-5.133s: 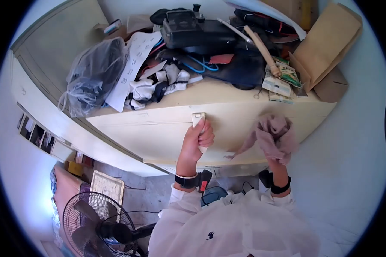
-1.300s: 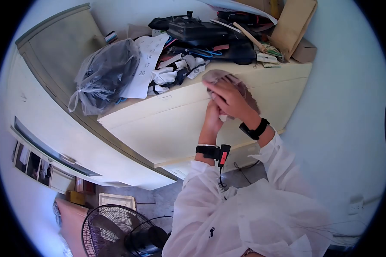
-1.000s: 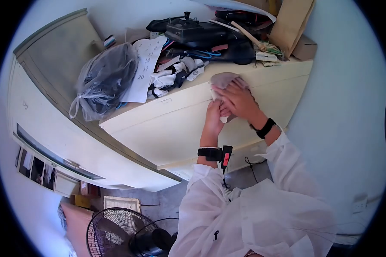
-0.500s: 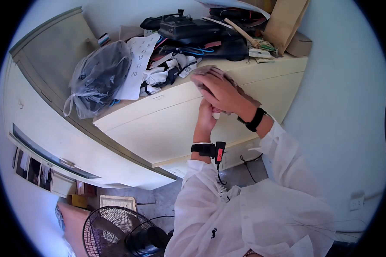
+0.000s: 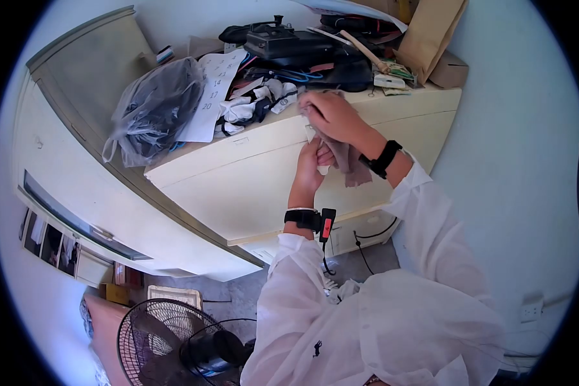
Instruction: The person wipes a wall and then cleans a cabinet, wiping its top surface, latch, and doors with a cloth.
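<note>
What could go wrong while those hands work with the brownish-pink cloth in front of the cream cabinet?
The slim, off-white object might slip from the left hand's grip and drop, since it is held out in front of the cream cabinet.

The brownish-pink cloth hangs loosely from the right hand, so it could snag.

The right hand might nudge the crumpled black-and-white fabric near the cabinet's top edge.

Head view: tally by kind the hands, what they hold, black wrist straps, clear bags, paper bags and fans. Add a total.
Hands: 2
Cloth: 1
Pale item: 1
Black wrist straps: 2
Clear bag: 1
Paper bag: 1
Fan: 1
Total: 9
</note>
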`<state>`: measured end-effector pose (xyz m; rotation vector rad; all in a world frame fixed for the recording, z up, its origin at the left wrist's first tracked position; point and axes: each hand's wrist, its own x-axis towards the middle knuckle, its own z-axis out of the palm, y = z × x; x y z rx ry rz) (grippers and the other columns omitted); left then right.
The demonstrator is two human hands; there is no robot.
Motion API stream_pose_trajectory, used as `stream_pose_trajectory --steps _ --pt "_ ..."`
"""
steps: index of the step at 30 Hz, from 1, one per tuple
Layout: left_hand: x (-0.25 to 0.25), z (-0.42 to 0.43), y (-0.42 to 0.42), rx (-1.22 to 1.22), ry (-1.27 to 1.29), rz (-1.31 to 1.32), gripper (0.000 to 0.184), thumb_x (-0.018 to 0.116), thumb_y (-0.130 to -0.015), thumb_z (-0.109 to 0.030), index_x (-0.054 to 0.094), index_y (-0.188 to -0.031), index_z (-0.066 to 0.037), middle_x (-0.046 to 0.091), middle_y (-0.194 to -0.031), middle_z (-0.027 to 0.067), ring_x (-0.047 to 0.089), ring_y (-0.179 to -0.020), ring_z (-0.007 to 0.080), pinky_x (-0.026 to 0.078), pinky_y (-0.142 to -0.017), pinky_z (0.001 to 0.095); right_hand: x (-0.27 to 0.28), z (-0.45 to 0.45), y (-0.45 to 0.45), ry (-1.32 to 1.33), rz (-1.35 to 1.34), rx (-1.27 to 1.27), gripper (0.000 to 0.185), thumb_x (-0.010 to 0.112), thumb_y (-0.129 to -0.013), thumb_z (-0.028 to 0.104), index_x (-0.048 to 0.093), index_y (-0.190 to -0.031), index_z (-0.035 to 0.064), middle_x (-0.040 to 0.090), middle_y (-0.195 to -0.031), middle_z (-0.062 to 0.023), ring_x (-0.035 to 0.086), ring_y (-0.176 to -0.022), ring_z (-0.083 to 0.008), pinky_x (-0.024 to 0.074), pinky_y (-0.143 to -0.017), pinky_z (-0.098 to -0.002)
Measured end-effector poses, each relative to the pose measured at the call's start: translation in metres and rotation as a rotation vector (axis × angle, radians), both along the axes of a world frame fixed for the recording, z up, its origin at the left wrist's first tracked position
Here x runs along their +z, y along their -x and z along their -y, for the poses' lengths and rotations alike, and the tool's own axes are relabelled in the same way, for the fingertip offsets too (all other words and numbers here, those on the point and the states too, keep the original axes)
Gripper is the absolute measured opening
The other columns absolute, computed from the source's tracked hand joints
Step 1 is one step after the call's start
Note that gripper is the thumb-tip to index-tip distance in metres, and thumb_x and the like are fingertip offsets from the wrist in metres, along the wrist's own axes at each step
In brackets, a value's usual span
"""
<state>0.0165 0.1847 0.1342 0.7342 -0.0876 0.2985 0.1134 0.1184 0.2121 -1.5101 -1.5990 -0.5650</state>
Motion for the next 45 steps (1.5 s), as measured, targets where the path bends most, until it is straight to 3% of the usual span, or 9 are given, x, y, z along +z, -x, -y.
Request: stream_pose_trajectory --steps 6,11,24,27,30,34,36,39,45 --pt "0.002 -0.001 0.001 -0.010 -0.106 0.063 0.021 0.038 -0.094 -0.024 0.044 -0.080 -0.009 0.026 -0.055 -0.0075 0.023 -0.046 0.0032 0.020 -0.042 0.0179 -0.001 0.038 -0.025 -0.090 -0.039 -0.110 0.008 0.049 -0.082 0.012 0.052 -0.087 0.0064 0.060 -0.077 -0.0112 0.057 -0.075 -0.0303 0.0429 -0.068 -0.0380" --pt "-0.001 -0.003 -0.001 -0.035 -0.085 0.095 0.020 0.039 -0.094 -0.024 0.045 -0.084 -0.008 0.025 -0.056 -0.0074 0.022 -0.046 0.0030 0.019 -0.041 0.0177 -0.016 0.062 -0.030 -0.132 -0.048 -0.176 0.022 0.047 -0.077 -0.002 0.052 -0.098 0.0026 0.057 -0.090 -0.0134 0.054 -0.085 -0.0290 0.0417 -0.078 -0.0344" --pt "0.001 -0.002 -0.002 -0.039 -0.069 0.095 0.020 0.041 -0.093 -0.024 0.046 -0.083 -0.008 0.025 -0.055 -0.0073 0.022 -0.046 0.0038 0.020 -0.042 0.0181 -0.060 0.084 -0.005 -0.289 0.104 -0.250 0.038 0.048 -0.068 -0.007 0.053 -0.105 0.0026 0.056 -0.099 -0.0135 0.055 -0.092 -0.0295 0.0433 -0.083 -0.0331" --pt "0.002 0.000 0.000 -0.020 -0.033 0.046 0.020 0.041 -0.093 -0.025 0.046 -0.082 -0.009 0.026 -0.055 -0.0070 0.023 -0.046 0.0042 0.020 -0.042 0.0183 -0.055 0.077 0.023 -0.578 -0.633 -0.022 0.027 0.049 -0.076 -0.008 0.054 -0.101 0.0003 0.059 -0.091 -0.0043 0.055 -0.089 -0.0108 0.0440 -0.075 -0.0219" --pt "0.000 0.002 -0.001 0.005 -0.010 0.028 0.020 0.041 -0.093 -0.025 0.047 -0.082 -0.009 0.026 -0.055 -0.0068 0.023 -0.046 0.0040 0.020 -0.041 0.0184 -0.068 0.063 0.012 -0.471 -0.870 0.100 0.023 0.050 -0.077 -0.007 0.054 -0.098 0.0003 0.059 -0.088 -0.0052 0.056 -0.083 -0.0108 0.0451 -0.072 -0.0225" --pt "-0.001 0.003 -0.001 0.057 -0.053 0.004 0.021 0.041 -0.093 -0.027 0.046 -0.082 -0.009 0.026 -0.055 -0.0074 0.022 -0.045 0.0040 0.019 -0.041 0.0187 -0.079 0.038 0.013 -0.255 -0.950 0.095 0.019 0.052 -0.078 -0.004 0.054 -0.097 0.0003 0.060 -0.083 -0.0059 0.057 -0.075 -0.0104 0.0463 -0.068 -0.0228" --pt "-0.003 -0.004 0.002 0.011 -0.041 -0.020 0.021 0.041 -0.093 -0.027 0.048 -0.086 -0.008 0.037 -0.058 -0.0047 0.037 -0.047 0.0059 0.030 -0.043 0.0190 -0.075 0.032 0.015 -0.058 -1.111 0.193 0.018 0.052 -0.079 -0.004 0.054 -0.096 -0.0012 0.060 -0.076 -0.0049 0.057 -0.070 -0.0097 0.0466 -0.062 -0.0231" --pt "-0.003 -0.004 0.023 0.182 -0.300 -0.169 0.030 0.040 -0.093 -0.027 0.051 -0.097 0.000 0.057 -0.086 0.0077 0.060 -0.074 0.0192 0.049 -0.070 0.0309 -0.075 0.021 0.012 0.016 -1.129 0.154 0.017 0.053 -0.081 0.002 0.055 -0.097 -0.0014 0.060 -0.072 -0.0048 0.057 -0.067 -0.0096 0.0473 -0.061 -0.0237" --pt "-0.027 0.004 0.074 0.325 -0.861 -0.282 0.027 0.037 -0.094 -0.020 0.053 -0.092 0.002 0.059 -0.082 0.0070 0.059 -0.073 0.0153 0.048 -0.068 0.0270 -0.059 0.015 0.015 0.141 -1.355 0.350 0.022 0.047 -0.087 0.014 0.055 -0.102 0.0015 0.061 -0.084 -0.0057 0.058 -0.072 -0.0125 0.0489 -0.068 -0.0259"
